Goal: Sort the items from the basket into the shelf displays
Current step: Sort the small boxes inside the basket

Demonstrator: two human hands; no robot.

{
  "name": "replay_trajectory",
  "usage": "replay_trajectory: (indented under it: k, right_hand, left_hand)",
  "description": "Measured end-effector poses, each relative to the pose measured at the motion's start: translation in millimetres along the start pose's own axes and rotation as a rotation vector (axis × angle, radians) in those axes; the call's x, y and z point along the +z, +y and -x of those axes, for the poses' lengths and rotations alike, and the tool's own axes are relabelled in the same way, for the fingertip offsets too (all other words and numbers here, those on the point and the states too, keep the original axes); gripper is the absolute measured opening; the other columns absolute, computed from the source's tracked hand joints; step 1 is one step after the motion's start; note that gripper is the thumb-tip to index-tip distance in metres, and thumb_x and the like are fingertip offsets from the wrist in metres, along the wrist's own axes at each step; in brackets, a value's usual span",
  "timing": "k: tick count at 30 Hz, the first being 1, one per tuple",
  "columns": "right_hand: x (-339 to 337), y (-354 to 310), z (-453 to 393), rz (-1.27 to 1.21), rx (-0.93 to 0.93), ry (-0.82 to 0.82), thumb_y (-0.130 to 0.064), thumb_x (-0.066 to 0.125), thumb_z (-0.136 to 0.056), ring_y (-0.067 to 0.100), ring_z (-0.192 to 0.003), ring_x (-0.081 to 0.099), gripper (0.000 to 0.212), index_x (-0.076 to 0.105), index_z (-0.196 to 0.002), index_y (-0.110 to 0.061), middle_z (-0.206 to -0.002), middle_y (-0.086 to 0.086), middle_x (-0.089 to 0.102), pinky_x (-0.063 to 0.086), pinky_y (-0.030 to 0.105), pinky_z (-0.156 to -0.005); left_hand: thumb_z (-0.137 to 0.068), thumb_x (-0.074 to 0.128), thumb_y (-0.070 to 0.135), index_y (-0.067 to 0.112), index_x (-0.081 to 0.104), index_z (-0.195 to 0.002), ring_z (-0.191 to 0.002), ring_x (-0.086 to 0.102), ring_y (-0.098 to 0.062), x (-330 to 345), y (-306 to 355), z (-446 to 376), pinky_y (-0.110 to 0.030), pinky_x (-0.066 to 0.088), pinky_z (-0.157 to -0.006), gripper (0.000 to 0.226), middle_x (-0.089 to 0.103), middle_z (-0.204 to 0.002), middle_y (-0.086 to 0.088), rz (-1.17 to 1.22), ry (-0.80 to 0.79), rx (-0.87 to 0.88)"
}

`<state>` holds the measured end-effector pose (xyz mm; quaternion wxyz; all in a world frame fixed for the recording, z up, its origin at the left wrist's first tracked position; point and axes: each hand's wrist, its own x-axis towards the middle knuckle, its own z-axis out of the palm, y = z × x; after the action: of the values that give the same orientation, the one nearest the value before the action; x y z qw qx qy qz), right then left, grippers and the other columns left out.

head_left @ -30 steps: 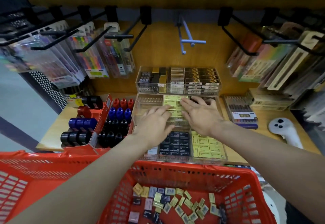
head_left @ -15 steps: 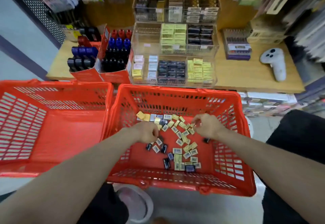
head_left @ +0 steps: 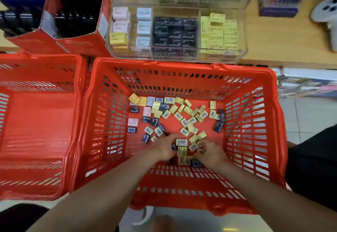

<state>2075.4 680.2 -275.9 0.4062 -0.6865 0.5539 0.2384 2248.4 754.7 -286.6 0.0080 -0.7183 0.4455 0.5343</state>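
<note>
1. A wooden shelf (head_left: 273,36) runs along the top; pale floor tiles (head_left: 310,115) show at the right.
2. On the shelf stands a clear display case (head_left: 242,31) with pink, white, black and yellow small boxes in separate compartments.
3. Just beside it is a red carton (head_left: 54,44) of dark bottles.
4. The red basket (head_left: 255,140) holds the scattered small boxes (head_left: 184,115) on its bottom.
5. A second red basket (head_left: 36,131) touches it at the left.
6. The left hand (head_left: 164,147) and the right hand (head_left: 211,152), both with curled fingers, gather yellow boxes near the front wall; the exact grip I cannot tell.
</note>
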Motion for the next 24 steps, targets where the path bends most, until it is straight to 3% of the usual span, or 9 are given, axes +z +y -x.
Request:
replay_trajectory:
  k: [2,5,10,13,17,20,24]
  right_hand:
    - [3,2,0,-0.004,-0.002,0.056,-0.022,0.071,-0.086,0.019,-0.111,0.059,0.039,0.057,-0.123,-0.022,-0.127,0.004,0.057,0.050,0.032,-0.097]
    - [1,11,-3,-0.019,-0.011,0.139,-0.020,0.069,-0.088,0.022,-0.118,0.053,0.045,0.053,-0.130,-0.026,-0.138,0.003,0.045,0.045,0.027,-0.098]
    - [-6,29,-5,-0.036,0.005,0.146,-0.024,0.071,-0.086,0.024,-0.124,0.050,0.049,0.050,-0.130,-0.023,-0.140,0.005,0.042,0.042,0.030,-0.103]
    - [-7,37,-3,-0.050,0.035,0.103,-0.027,0.073,-0.085,0.023,-0.118,0.052,0.047,0.052,-0.126,-0.021,-0.132,0.007,0.048,0.043,0.028,-0.095]
    - [-5,38,-1,0.003,0.035,0.021,-0.028,0.070,-0.087,0.021,-0.112,0.056,0.028,0.058,-0.112,-0.023,-0.125,0.005,0.057,0.045,0.027,-0.089]
    - [-2,38,-3,0.006,0.011,0.006,-0.026,0.069,-0.087,0.020,-0.114,0.055,0.026,0.060,-0.112,-0.025,-0.127,0.003,0.057,0.044,0.024,-0.089]
    - [-1,36,-4,0.014,-0.053,0.004,-0.024,0.072,-0.085,0.018,-0.115,0.055,0.031,0.062,-0.114,-0.027,-0.130,0.001,0.054,0.046,0.025,-0.091]
  left_hand:
    - [-0.093,0.066,0.018,0.032,0.044,-0.144,-0.133,0.045,-0.026,3,1,-7,-0.034,0.037,-0.113,0.058,0.038,-0.146,-0.005,-0.037,0.080,0.078]
    - [-0.088,0.070,0.021,0.027,0.038,-0.148,-0.136,0.033,-0.025,11,7,-20,-0.039,0.034,-0.114,0.068,0.036,-0.145,-0.003,-0.280,0.157,0.163]
    - [-0.086,0.071,0.020,0.027,0.018,-0.155,-0.140,0.026,-0.030,33,22,-32,-0.044,0.039,-0.109,0.088,0.024,-0.152,-0.009,-0.517,0.082,0.168]
    - [-0.086,0.069,0.008,0.033,0.013,-0.155,-0.139,0.025,-0.032,35,19,-29,-0.045,0.043,-0.108,0.092,0.023,-0.150,-0.013,-0.555,0.067,0.152]
    - [-0.087,0.066,0.003,0.030,0.024,-0.150,-0.138,0.029,-0.031,30,14,-24,-0.045,0.040,-0.110,0.081,0.022,-0.148,-0.011,-0.468,0.046,0.121]
    - [-0.087,0.066,0.001,0.025,0.035,-0.141,-0.134,0.036,-0.029,28,15,-23,-0.044,0.042,-0.108,0.067,0.018,-0.149,-0.005,-0.370,0.071,0.130]
    - [-0.093,0.060,0.011,0.027,0.039,-0.139,-0.137,0.029,-0.025,25,13,-28,-0.043,0.036,-0.113,0.053,0.036,-0.148,-0.001,-0.340,0.042,0.159]
